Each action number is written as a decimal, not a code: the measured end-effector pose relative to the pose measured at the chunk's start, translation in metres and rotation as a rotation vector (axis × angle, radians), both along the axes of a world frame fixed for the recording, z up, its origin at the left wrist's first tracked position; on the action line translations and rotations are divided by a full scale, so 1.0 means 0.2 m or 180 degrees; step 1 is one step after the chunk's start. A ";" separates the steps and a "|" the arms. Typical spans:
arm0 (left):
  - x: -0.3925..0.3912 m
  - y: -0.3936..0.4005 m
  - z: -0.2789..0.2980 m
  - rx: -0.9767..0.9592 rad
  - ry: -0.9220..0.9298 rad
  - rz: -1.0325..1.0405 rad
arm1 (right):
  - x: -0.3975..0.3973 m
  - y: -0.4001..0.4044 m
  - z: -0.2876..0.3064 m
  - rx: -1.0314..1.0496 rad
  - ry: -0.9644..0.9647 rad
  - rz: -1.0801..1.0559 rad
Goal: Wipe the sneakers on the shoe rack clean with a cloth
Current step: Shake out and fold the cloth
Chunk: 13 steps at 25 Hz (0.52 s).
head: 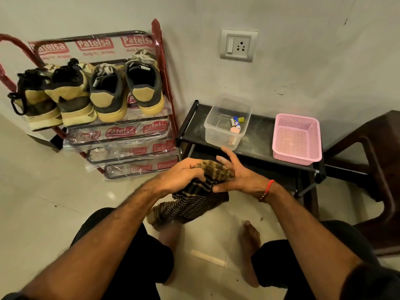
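Left fingers (200, 173) curled around striped cloth (194, 202), right fingers (227, 159) splayed.

A seated person held a dark striped cloth (200, 191) above the tiled floor, the left hand (184, 172) gripping its top and the right hand (236, 176) touching it with fingers spread. Four tan sneakers (91, 94) sat heels-out on the top shelf of a red shoe rack (166, 87). Beside it, a black stand (259, 131) bore a clear box (218, 135) and a pink basket (296, 139).

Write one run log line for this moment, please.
left hand: grips cloth | right hand: open, touches cloth | sneakers: on rack, untouched
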State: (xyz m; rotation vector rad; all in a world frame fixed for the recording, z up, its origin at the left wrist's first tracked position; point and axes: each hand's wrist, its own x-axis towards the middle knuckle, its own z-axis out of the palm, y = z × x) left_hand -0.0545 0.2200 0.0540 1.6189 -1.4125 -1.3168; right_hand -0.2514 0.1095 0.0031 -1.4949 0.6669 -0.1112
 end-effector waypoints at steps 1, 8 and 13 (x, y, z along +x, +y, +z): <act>0.00 0.00 0.02 -0.0011 0.0221 0.0021 | 0.01 0.02 0.01 0.0241 -0.0144 0.0056; 0.06 0.01 0.17 0.0494 0.2279 0.1442 | 0.05 0.09 0.02 0.1096 -0.0365 0.0278; 0.16 0.01 0.08 0.0619 0.3377 0.1948 | 0.04 0.09 0.11 0.2318 -0.1525 -0.0620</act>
